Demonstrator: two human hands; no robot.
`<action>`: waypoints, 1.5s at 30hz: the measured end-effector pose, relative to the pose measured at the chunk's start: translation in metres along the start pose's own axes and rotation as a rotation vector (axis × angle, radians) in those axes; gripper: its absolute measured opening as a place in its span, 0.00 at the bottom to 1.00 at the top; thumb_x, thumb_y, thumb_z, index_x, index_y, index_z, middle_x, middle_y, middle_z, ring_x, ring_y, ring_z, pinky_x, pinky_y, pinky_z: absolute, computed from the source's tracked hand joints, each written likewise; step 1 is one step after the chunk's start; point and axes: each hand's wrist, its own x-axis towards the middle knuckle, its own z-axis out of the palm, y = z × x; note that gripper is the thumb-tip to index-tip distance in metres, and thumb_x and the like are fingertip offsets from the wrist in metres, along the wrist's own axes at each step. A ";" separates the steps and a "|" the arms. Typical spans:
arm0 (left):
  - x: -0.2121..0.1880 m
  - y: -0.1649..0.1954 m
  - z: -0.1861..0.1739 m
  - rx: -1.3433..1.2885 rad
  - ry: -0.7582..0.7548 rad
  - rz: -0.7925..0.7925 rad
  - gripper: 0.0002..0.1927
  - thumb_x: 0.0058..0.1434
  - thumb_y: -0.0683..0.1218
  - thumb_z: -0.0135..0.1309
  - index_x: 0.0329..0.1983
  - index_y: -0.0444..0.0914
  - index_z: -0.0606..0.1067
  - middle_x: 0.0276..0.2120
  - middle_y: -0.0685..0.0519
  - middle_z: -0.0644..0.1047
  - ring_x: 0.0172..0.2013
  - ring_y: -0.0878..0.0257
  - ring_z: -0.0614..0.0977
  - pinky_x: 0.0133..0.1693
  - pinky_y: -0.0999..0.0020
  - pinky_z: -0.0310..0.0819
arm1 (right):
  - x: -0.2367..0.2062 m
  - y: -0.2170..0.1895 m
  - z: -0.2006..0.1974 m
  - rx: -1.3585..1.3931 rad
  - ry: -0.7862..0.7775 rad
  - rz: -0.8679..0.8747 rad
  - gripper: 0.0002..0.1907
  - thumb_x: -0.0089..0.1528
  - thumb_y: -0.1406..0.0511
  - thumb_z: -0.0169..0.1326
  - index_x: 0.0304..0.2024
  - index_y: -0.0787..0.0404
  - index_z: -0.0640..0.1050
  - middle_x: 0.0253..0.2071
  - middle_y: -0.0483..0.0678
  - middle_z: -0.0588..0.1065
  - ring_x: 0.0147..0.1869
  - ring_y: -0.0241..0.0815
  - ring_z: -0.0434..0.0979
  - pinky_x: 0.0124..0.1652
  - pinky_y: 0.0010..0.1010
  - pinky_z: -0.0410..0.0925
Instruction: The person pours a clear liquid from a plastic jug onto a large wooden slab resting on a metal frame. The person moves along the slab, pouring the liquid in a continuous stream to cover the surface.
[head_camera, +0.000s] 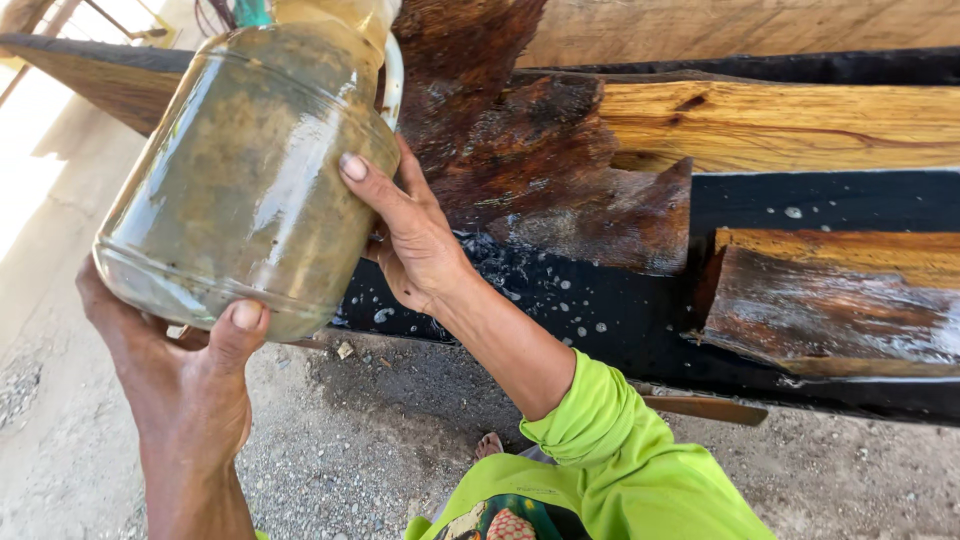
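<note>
A big clear plastic jug (245, 170), dirty and filled with murky yellowish liquid, is tipped up with its mouth toward the top of the view. My left hand (185, 375) cups its base from below, thumb on the rim. My right hand (405, 225) presses flat against its side, with a lime-green sleeve behind the wrist. Just beyond the jug lies a wet, dark brown wooden plank (530, 150) with foam and droplets on the black surface (620, 310) under it.
More raw wooden boards: a pale one (780, 125) behind and a wet brown one (830, 310) at the right, all on the black surface. Gravelly concrete ground (380, 450) lies below. A toe (489, 443) shows by my green clothing.
</note>
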 end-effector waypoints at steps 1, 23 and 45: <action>0.001 0.001 0.000 0.009 0.009 -0.007 0.65 0.55 0.67 0.73 0.78 0.32 0.46 0.66 0.36 0.63 0.71 0.41 0.70 0.66 0.48 0.71 | 0.002 0.001 0.000 -0.011 0.006 0.004 0.56 0.55 0.49 0.69 0.76 0.48 0.51 0.67 0.54 0.64 0.70 0.56 0.63 0.56 0.62 0.67; 0.019 0.033 -0.011 0.392 -0.098 0.020 0.66 0.59 0.74 0.61 0.78 0.31 0.40 0.63 0.30 0.67 0.58 0.35 0.80 0.55 0.45 0.78 | 0.002 -0.025 0.011 -0.001 -0.041 -0.024 0.58 0.53 0.41 0.67 0.74 0.56 0.53 0.66 0.60 0.61 0.67 0.63 0.68 0.54 0.63 0.74; 0.017 0.042 -0.028 0.705 -0.242 0.230 0.56 0.73 0.63 0.61 0.80 0.32 0.36 0.65 0.26 0.64 0.59 0.39 0.80 0.59 0.49 0.78 | 0.002 -0.031 0.013 0.063 -0.036 0.009 0.54 0.55 0.39 0.64 0.71 0.61 0.60 0.61 0.62 0.67 0.65 0.58 0.71 0.55 0.63 0.74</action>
